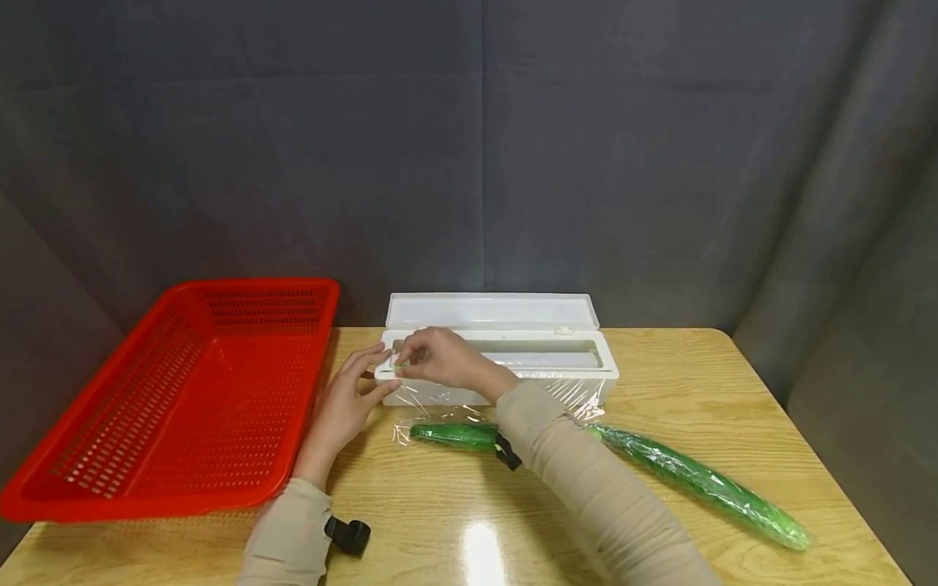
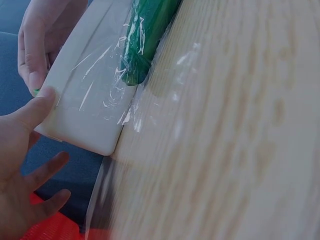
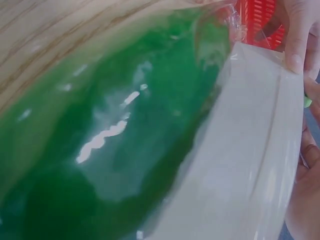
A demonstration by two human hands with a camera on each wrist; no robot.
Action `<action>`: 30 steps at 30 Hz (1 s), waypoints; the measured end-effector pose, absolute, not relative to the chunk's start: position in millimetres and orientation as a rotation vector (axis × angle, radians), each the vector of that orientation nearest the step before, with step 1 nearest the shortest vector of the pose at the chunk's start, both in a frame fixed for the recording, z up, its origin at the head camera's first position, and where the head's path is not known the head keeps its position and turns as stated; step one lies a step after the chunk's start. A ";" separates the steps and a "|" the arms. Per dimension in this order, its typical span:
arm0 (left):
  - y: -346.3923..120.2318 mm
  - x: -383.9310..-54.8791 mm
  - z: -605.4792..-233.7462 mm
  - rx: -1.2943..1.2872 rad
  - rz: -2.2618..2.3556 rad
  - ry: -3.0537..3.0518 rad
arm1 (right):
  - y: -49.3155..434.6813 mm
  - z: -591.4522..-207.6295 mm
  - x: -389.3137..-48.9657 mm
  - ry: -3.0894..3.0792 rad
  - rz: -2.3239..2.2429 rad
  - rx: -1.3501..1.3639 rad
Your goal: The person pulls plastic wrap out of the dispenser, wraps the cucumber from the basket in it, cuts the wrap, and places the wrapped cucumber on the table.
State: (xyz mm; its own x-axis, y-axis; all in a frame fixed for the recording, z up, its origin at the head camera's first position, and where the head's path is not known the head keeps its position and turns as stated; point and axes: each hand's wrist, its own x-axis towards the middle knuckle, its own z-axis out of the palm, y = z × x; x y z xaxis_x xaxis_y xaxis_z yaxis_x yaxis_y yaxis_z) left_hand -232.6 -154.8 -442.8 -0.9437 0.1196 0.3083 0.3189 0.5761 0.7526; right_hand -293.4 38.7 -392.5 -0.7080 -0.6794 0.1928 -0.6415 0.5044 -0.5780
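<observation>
A white cling film dispenser (image 1: pixel 498 393) stands with its lid (image 1: pixel 493 311) raised, a film roll (image 1: pixel 545 360) inside. At its left end my left hand (image 1: pixel 344 407) holds the corner between thumb and forefinger; the other fingers spread loose in the left wrist view. My right hand (image 1: pixel 443 358) reaches over the same end and pinches a small green slide cutter (image 1: pixel 400 366), mostly hidden by the fingers. Clear film (image 2: pixel 95 80) hangs down the front onto a cucumber (image 1: pixel 454 435), which lies before the dispenser, partly behind my right forearm.
To the left stands a red plastic basket (image 1: pixel 220 391) with slotted walls. Another cucumber (image 1: pixel 703 480), wrapped in film, lies slantwise at the right on the wooden table (image 1: pixel 410 521). A dark grey curtain (image 1: pixel 484 163) hangs behind.
</observation>
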 end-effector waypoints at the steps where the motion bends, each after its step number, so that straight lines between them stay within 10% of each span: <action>1: -154.8 -232.7 -442.8 -0.366 -1.295 -2.585 | 39.5 -392.8 -293.4 2.671 -0.987 -1.172; 30: -155.5 -232.8 -442.8 -0.365 -1.302 -2.576 | 69.8 -388.8 -292.2 2.726 -0.933 -1.198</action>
